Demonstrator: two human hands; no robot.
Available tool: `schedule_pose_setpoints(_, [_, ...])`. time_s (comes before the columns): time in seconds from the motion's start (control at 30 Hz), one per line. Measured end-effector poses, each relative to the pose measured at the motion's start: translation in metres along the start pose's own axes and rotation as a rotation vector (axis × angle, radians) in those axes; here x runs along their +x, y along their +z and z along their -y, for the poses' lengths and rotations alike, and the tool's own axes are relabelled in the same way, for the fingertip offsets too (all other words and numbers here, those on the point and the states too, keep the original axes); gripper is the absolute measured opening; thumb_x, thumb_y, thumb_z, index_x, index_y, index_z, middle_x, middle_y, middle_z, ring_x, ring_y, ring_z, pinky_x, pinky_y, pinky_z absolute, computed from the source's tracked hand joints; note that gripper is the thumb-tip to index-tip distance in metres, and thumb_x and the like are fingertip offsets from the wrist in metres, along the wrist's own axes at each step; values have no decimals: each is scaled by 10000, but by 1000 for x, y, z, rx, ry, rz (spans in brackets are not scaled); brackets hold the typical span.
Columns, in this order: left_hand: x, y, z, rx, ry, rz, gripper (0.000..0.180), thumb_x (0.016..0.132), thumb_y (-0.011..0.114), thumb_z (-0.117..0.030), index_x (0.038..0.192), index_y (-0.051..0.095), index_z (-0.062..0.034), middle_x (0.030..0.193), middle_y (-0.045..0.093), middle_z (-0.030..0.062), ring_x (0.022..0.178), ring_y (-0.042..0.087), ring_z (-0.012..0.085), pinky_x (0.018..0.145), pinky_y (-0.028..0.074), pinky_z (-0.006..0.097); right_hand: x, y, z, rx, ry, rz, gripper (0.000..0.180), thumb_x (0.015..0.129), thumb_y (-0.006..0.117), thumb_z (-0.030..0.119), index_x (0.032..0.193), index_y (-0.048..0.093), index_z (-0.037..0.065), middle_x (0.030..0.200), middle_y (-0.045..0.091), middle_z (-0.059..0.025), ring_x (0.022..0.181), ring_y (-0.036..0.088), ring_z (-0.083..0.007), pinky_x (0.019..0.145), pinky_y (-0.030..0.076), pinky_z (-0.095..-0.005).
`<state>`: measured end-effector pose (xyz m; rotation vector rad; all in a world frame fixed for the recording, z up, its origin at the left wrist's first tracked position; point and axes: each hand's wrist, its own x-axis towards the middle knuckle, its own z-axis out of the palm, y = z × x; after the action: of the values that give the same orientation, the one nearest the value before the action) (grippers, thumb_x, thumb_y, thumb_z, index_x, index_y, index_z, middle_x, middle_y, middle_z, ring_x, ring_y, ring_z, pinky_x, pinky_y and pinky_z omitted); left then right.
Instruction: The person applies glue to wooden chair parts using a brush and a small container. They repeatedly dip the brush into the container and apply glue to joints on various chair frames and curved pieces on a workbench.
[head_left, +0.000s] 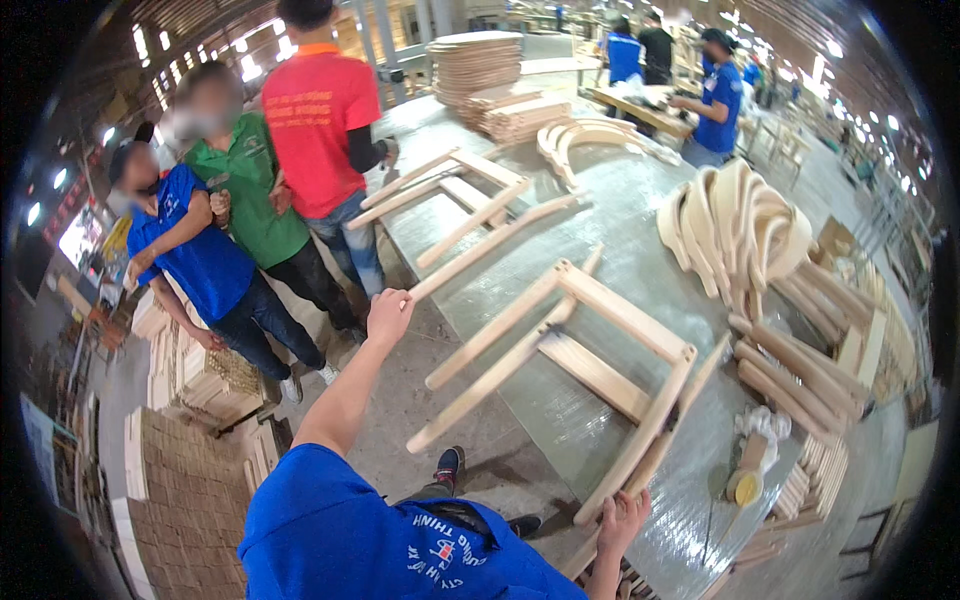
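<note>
1. Nearest, the right hand [622, 522] touches the lower end of a leg on the near chair frame [625, 318]; whether its fingers close firmly round the wood I cannot tell.
2. That frame lies tilted on the metal-topped counter [632, 215], two legs reaching past the edge toward the person. Its legs, rails and a flat slat [595, 375] look already joined, so it seems partly built; no seat panel or curved part is on it.
3. On the counter's right side sit a cup of yellowish stuff [743, 488] and crumpled white plastic [765, 428], near a heap of loose wooden bars [800, 385].
4. Farther out, the left hand [389, 316] is closed round the end of a wooden bar [490, 248], which runs beside the far frame [490, 207]; whether the two are joined is unclear.
5. The far frame also seems part-assembled, its rails and legs together and nothing over them.
6. Beyond lie bent pieces [585, 140], a large curved pile [735, 230] and stacked rounded panels [475, 65], all loose, so much appears left to do.
7. Three people stand left, one in a red shirt [320, 125].
</note>
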<state>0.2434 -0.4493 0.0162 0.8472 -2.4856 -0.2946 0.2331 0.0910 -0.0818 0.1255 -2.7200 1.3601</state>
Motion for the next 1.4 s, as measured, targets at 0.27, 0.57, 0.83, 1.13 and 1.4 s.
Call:
schedule_pose_setpoints(0.27, [72, 65, 54, 219, 319, 14, 363, 791, 592, -393, 1014, 634, -110, 1339, 364, 145, 1237, 302, 393, 944, 335, 545, 22, 39, 45, -600, 236, 21, 520, 716, 686, 370, 981, 605, -70, 1277, 375, -285, 1101, 424, -430, 956, 350, -454])
schedule_pose_setpoints(0.57, [175, 132, 38, 242, 244, 407, 507, 724, 620, -483, 1092, 619, -136, 1473, 111, 228, 1319, 78, 518, 1015, 172, 638, 41, 55, 49, -496, 375, -42, 626, 723, 685, 434, 1056, 579, -86, 1113, 481, -269, 969, 491, -412, 866, 396, -451])
schedule_pose_setpoints(0.83, [202, 146, 36, 148, 124, 522, 498, 679, 628, -512, 1021, 674, -152, 1439, 220, 185, 1237, 287, 434, 964, 309, 541, 42, 61, 49, -650, 362, -45, 656, 788, 614, 468, 1180, 515, -48, 1138, 423, -249, 1032, 408, -416, 904, 338, -492])
schedule_pose_setpoints(1.13, [208, 140, 40, 167, 60, 495, 532, 653, 663, -510, 1020, 691, -126, 1389, 308, 131, 1226, 321, 351, 950, 347, 499, 46, 66, 57, -609, 376, -28, 551, 807, 583, 455, 1045, 619, -41, 1120, 426, -260, 1029, 408, -420, 923, 330, -475])
schedule_pose_setpoints(1.4, [221, 131, 88, 122, 69, 485, 495, 629, 688, -468, 981, 703, -120, 1364, 341, 113, 1236, 332, 330, 963, 351, 506, 47, 64, 40, -643, 333, -21, 634, 810, 588, 471, 1202, 503, -20, 1107, 436, -265, 1023, 417, -425, 914, 332, -482])
